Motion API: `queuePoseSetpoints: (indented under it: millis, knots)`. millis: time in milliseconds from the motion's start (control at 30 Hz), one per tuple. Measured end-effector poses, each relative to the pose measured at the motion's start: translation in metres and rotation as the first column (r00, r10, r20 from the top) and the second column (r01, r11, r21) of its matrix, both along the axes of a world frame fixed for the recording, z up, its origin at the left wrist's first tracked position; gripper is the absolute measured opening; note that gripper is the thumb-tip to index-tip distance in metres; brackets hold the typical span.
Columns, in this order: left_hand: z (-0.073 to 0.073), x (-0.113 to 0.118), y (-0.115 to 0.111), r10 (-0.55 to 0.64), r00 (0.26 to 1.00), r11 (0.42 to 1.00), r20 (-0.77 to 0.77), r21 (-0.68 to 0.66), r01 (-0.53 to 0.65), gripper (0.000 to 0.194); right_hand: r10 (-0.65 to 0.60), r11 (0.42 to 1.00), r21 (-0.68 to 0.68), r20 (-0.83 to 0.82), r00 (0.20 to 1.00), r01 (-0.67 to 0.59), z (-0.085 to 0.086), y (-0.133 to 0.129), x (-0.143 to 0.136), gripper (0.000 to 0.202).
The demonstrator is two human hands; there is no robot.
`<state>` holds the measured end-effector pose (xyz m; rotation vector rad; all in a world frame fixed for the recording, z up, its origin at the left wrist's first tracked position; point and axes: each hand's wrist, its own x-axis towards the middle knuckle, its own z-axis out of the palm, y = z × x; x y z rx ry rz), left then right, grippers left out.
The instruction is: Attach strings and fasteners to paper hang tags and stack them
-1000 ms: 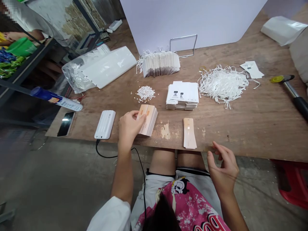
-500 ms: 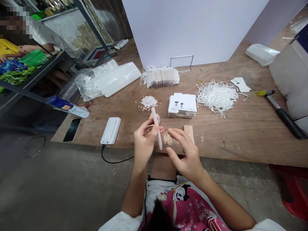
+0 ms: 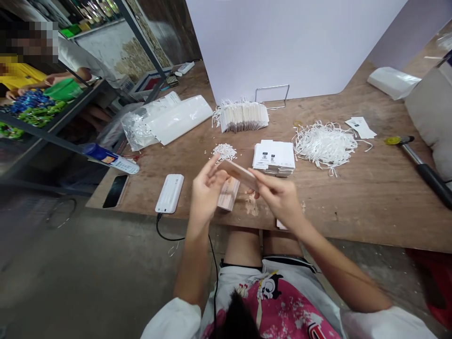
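Both hands are raised over the near edge of the wooden table, holding a thin flat card-like piece (image 3: 237,172) with a tan face and a pale edge. My left hand (image 3: 206,190) grips its left end, with the thumb bent against it. At the other end, the fingers of my right hand (image 3: 278,193) pinch it. Just below lies a small stack of similar pale and tan pieces (image 3: 229,194), partly covered by my left hand. Another pale piece (image 3: 281,225) shows beside my right wrist. A pile of tiny white bits (image 3: 225,151) lies beyond my left fingertips.
Behind stand stacked white cards (image 3: 273,155), a row of tags with strings (image 3: 244,117) and a heap of white strings (image 3: 325,145). A hammer (image 3: 420,162) lies right; a white power bank (image 3: 170,193), phone (image 3: 115,191) and spray can (image 3: 111,158) lie left. Another person sits far left.
My right hand, apart and open before, now holds the right end of the flat piece. The piece has turned from edge-on and upright to slanting across between both hands.
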<state>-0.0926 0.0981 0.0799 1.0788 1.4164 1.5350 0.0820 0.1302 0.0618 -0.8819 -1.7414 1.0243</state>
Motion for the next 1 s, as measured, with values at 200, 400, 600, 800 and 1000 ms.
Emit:
queuePoseSetpoints:
  millis: [200,400,600,800,1000]
  knots:
    - [0.013,-0.035,0.04,-0.104,0.981,0.993,-0.164,0.04,0.112,0.04,0.162,0.972,-0.185,0.067,0.985,-0.147,0.017,0.07,0.002,0.036]
    - [-0.005,-0.057,0.087,-0.124,0.976,0.989,-0.179,0.051,0.135,0.032,0.334,0.942,-0.088,0.246,0.91,-0.322,0.027,0.133,-0.011,0.033]
    - [-0.045,-0.068,0.135,0.002,0.996,0.994,-0.086,0.107,0.008,0.024,0.335,0.901,0.068,0.522,0.784,-0.429,0.03,0.194,-0.034,0.02]
    - [-0.079,-0.064,0.16,0.077,0.996,0.994,-0.054,0.085,-0.072,0.021,0.323,0.829,0.188,0.609,0.724,-0.527,0.004,0.236,-0.081,0.019]
    - [-0.089,-0.074,0.162,0.05,0.993,0.994,-0.102,0.099,-0.04,0.012,0.371,0.736,0.126,0.747,0.552,-0.665,-0.004,0.249,-0.1,0.028]
